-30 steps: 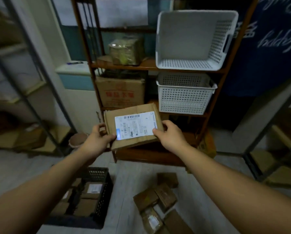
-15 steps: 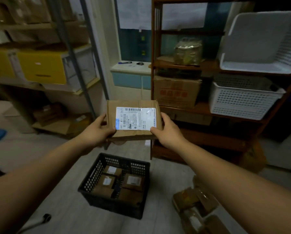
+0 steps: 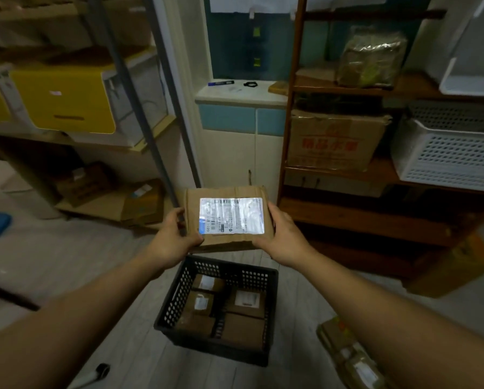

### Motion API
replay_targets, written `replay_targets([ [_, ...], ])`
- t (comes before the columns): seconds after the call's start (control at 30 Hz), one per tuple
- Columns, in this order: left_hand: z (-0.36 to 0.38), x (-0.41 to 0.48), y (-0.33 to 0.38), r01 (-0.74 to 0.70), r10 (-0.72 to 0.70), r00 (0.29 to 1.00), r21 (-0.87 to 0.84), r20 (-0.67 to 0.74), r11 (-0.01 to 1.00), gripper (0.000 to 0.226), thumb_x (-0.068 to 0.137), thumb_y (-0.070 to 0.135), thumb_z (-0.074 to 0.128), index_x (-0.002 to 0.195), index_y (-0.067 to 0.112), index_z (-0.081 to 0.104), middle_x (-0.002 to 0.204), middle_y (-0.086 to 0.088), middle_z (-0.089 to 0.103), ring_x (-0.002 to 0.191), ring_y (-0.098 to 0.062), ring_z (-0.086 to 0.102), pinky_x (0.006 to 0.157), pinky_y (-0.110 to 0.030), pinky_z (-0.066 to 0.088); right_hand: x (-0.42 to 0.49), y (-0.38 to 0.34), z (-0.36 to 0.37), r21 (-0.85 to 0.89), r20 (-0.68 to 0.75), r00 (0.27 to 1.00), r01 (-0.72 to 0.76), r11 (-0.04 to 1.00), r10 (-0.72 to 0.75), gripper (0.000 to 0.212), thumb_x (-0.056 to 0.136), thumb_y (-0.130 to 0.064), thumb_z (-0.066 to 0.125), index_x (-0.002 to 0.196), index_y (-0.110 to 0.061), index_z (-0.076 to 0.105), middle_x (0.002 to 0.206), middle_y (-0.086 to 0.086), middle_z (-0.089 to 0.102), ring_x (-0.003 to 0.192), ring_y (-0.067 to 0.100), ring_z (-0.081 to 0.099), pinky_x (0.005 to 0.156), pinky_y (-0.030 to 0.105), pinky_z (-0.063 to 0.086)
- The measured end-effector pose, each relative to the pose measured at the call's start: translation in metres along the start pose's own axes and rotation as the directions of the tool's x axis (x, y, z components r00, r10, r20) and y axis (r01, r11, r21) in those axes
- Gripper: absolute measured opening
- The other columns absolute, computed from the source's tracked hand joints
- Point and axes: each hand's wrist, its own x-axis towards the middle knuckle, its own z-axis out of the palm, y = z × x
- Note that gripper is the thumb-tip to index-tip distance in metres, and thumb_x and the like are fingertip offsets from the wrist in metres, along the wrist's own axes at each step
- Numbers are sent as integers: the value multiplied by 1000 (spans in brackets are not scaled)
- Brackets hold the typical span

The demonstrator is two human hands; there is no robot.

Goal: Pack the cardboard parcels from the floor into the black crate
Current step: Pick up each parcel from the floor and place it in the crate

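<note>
Two hands, one held parcel, one black crate containing five packed parcels.
Left hand fingers grip its 9 o'clock edge; right hand, 3 o'clock.

Dim storeroom; pale plank floor; wooden shelving; metal rack; white cabinet

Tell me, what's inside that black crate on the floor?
The black crate holds about five cardboard parcels, three showing white labels. Whatever lies beneath them, and the crate's floor, is covered.
</note>
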Motion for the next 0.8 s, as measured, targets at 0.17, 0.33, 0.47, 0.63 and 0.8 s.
replay_targets([
  [0.17,2,60,-21,66,-67,997,61,28,996,79,82,11,68,146,20,22,136,-6,46,116,-27,53,96,-45,48,62,31,35,-44,37,999,-23,999,24,83,81,-26,70,145,-45,21,141,-4,39,126,16,45,97,31,44],
  [0.33,21,118,-51,63,-72,987,68,144,996,61,81,0,66,134,17,40,109,-1,57,97,-18,57,84,-33,51,99,73,70,-52,38,990,-135,989,137,74,85,-32,66,145,-42,23,141,-1,39,120,21,50,94,34,49],
  [0.47,42,169,-93,9,-30,965,84,261,996,52,78,8,72,121,19,46,103,9,59,94,-12,61,75,-20,52,122,120,105,-88,5,966,-257,962,259,75,88,-31,65,149,-34,20,148,-2,31,132,21,41,106,36,43],
  [0.63,69,224,-173,38,-66,914,78,400,996,63,81,3,67,131,23,34,97,21,48,84,1,53,57,-2,48,147,185,173,-55,-5,923,-384,922,384,75,89,-28,62,150,-35,18,147,-3,30,132,17,39,109,30,39],
  [0.8,120,276,-293,27,-100,853,149,513,988,53,81,0,66,129,14,47,104,17,53,105,-10,59,73,-7,52,166,283,253,-81,-36,895,-447,891,446,70,94,-24,55,146,-46,14,147,-4,33,126,16,45,102,29,45],
])
